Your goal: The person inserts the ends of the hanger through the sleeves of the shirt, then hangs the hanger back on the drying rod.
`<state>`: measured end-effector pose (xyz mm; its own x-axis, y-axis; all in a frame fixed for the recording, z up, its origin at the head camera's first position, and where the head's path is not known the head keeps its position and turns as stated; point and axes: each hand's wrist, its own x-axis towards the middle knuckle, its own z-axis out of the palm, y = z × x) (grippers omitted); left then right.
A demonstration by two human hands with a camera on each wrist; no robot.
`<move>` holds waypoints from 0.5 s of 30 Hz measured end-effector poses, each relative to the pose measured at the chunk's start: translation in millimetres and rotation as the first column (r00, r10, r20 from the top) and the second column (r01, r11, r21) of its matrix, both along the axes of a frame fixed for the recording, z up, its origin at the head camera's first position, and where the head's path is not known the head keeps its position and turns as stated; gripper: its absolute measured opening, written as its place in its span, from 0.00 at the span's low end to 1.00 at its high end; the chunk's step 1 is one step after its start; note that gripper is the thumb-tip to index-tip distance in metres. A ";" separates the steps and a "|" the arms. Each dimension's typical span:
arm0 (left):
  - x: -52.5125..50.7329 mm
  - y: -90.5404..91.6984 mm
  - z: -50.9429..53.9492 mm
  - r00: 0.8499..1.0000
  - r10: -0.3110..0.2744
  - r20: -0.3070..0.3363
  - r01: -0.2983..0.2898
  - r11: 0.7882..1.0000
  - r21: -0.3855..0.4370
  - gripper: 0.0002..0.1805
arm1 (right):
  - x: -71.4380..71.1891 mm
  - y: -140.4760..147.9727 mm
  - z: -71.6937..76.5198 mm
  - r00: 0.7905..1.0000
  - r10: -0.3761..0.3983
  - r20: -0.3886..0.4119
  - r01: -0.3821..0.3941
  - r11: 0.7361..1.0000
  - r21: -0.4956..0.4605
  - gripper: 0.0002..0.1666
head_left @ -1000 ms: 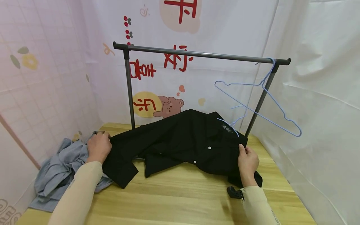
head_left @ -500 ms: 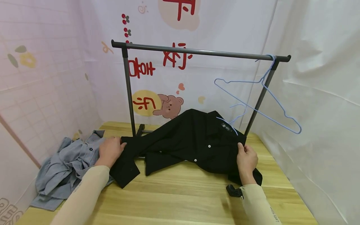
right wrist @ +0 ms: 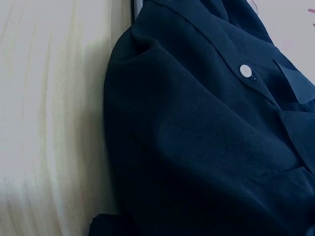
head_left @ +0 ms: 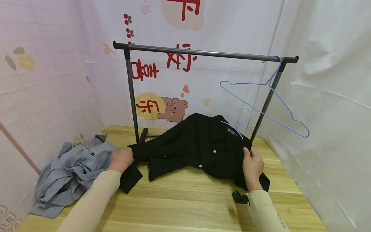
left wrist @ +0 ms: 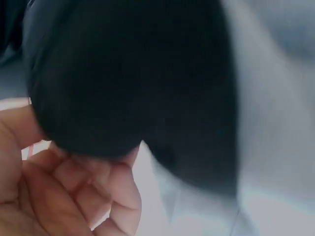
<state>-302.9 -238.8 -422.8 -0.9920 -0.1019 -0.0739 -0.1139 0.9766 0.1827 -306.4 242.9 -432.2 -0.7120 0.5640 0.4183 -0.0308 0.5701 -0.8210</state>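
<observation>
A black button-up shirt (head_left: pixel 179 141) is held up above the table by both hands. My left hand (head_left: pixel 121 158) grips its sleeve on the left; in the left wrist view curled fingers (left wrist: pixel 118 191) hold the dark cloth. On the other side, my right hand (head_left: pixel 253 165) pinches the shirt near the shoulder with thumb and fingers. A blue wire hanger (head_left: pixel 244 121) pokes out at the collar, the rest of it hidden by the cloth. White buttons (right wrist: pixel 245 71) show on the shirt front in the right wrist view, where the right hand is out of sight.
Behind the shirt stands a grey metal clothes rack (head_left: pixel 191 51). Another blue hanger (head_left: pixel 249 83) dangles from its right end. A crumpled blue-grey shirt (head_left: pixel 84 161) lies on the wooden table (head_left: pixel 179 206) at the left. White printed curtains (head_left: pixel 66 80) enclose the sides and back.
My left hand has moved rightward along the black sleeve, off the blue-grey shirt's far edge, and the sleeve has bunched. My right hand keeps its hold almost unmoved.
</observation>
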 end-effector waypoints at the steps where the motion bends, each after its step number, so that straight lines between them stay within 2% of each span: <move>1: 0.5 -1.8 5.5 1.000 -0.013 -0.005 0.013 1.000 -0.003 0.11 | 0.2 -0.1 -0.1 1.000 -0.001 0.003 0.001 1.000 0.000 0.21; 4: 0.7 -8.3 27.3 1.000 -0.030 0.003 0.030 0.999 0.014 0.12 | 1.2 -0.3 -0.1 1.000 0.002 0.006 -0.002 1.000 -0.009 0.22; 6: 0.3 -14.0 44.3 1.000 -0.020 -0.009 0.021 0.999 0.048 0.10 | 1.9 -0.5 0.1 1.000 0.002 0.005 -0.002 1.000 -0.014 0.22; 8: 0.2 -22.2 59.5 0.999 -0.006 -0.041 0.009 0.997 0.078 0.11 | 2.6 -0.8 0.3 1.000 0.001 0.007 -0.001 1.000 -0.023 0.23; 10: 0.8 -33.4 72.3 0.994 0.013 -0.107 0.001 0.993 0.122 0.13 | 2.4 -1.0 0.1 1.000 -0.004 0.007 0.004 1.000 -0.026 0.23; 12: 0.9 -47.7 79.8 0.981 0.047 -0.190 -0.010 0.982 0.191 0.16 | 2.0 -1.0 -0.1 1.000 -0.006 0.007 0.006 1.000 -0.028 0.22; 14: 0.7 -62.6 86.5 0.962 0.111 -0.251 -0.034 0.955 0.294 0.21 | 1.1 -1.0 -0.7 1.000 -0.005 0.005 0.005 0.999 -0.033 0.22; 15: -0.3 -70.1 88.7 0.946 0.149 -0.289 -0.041 0.936 0.349 0.22 | 0.5 -0.9 -1.1 1.000 -0.005 0.001 0.006 0.999 -0.035 0.22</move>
